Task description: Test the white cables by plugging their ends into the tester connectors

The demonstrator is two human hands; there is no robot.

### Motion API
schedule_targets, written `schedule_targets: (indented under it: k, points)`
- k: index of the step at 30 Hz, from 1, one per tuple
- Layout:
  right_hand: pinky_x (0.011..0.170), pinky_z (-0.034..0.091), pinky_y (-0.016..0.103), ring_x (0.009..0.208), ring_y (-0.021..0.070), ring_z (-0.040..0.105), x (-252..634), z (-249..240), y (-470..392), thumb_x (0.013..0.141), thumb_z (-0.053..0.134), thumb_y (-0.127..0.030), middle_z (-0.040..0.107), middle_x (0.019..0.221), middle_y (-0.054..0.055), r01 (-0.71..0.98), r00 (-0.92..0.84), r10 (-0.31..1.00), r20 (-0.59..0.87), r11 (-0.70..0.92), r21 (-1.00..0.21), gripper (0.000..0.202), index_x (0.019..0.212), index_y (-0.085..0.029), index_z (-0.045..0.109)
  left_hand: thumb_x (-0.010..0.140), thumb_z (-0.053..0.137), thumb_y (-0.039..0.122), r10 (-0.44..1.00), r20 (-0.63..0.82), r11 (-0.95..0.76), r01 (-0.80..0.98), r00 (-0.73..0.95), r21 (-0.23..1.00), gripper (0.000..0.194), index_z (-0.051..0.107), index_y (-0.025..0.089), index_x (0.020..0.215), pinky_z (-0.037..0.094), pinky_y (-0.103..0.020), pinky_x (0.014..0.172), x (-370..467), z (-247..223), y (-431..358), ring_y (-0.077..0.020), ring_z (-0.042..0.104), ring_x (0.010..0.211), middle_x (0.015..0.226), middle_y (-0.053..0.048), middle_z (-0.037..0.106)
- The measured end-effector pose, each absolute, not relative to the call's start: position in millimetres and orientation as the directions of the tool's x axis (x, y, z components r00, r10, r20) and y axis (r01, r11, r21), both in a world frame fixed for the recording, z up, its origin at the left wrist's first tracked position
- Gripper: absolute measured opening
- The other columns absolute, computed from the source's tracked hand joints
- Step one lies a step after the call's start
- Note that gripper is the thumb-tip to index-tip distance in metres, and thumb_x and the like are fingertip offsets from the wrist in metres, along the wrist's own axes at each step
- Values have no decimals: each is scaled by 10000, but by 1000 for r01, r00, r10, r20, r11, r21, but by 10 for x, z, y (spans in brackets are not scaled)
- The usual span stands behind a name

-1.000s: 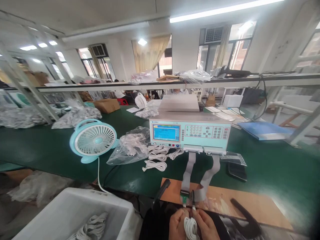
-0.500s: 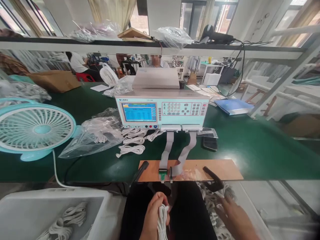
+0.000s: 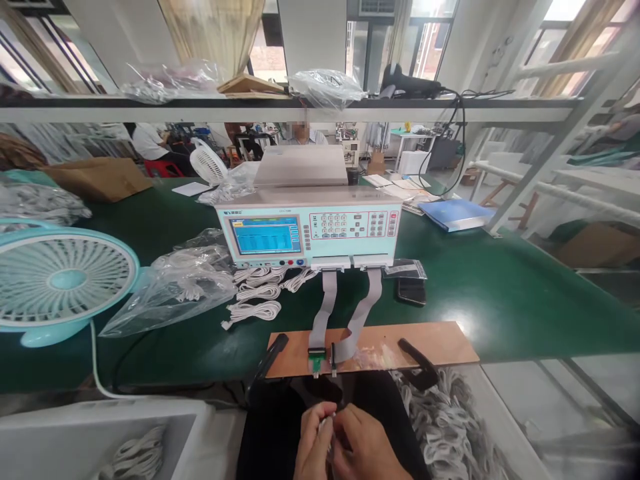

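Over my lap, my left hand (image 3: pixel 314 437) is closed around a white cable bundle (image 3: pixel 327 427), mostly hidden by the fingers. My right hand (image 3: pixel 363 440) is against it, fingers pinched at the same bundle; just what the fingertips grip is hidden. In front of both hands, a flat ribbon cable (image 3: pixel 324 310) and a second one end at small connectors on a wooden board (image 3: pixel 400 347). One end carries a green circuit board (image 3: pixel 315 360). Both ribbons run up to the test instrument (image 3: pixel 310 230), whose blue screen is lit.
Several white cable bundles (image 3: pixel 255 311) lie left of the ribbons, beside a clear plastic bag (image 3: pixel 185 280). A turquoise fan (image 3: pixel 67 280) stands at left. White bins (image 3: pixel 195 427) flank my lap; the right holds many cables (image 3: pixel 450 427). Black clamps (image 3: pixel 420 363) sit on the board. A phone (image 3: pixel 411 291) lies behind.
My right hand has moved left from the right-hand bin to meet my left hand at the cable bundle. The camera view has shifted slightly.
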State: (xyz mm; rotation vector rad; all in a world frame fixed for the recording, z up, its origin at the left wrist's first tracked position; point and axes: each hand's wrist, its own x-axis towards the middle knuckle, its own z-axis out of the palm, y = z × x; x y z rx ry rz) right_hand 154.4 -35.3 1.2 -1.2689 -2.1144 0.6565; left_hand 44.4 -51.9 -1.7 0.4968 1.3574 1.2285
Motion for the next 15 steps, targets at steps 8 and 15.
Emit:
schedule_targets:
  k: [8, 15]
  points:
    - [555, 360, 226, 595, 145, 462, 1495, 74, -121, 828, 452, -235, 517, 639, -2, 282, -172, 980, 101, 147, -948, 158, 698, -174, 518, 601, 693, 433, 876, -449, 315, -498, -175, 808, 336, 686, 160, 798, 488, -243, 662, 262, -24, -354, -203, 585, 823, 926, -68, 623]
    - [559, 358, 225, 602, 143, 432, 1415, 19, 1, 811, 545, -396, 491, 623, -6, 3, -124, 991, -53, -53, -999, 281, 694, -142, 564, 601, 714, 401, 920, -393, 370, -317, -8, 873, 283, 659, 130, 664, 410, -193, 497, 62, -31, -224, -100, 492, 522, 552, 18, 541]
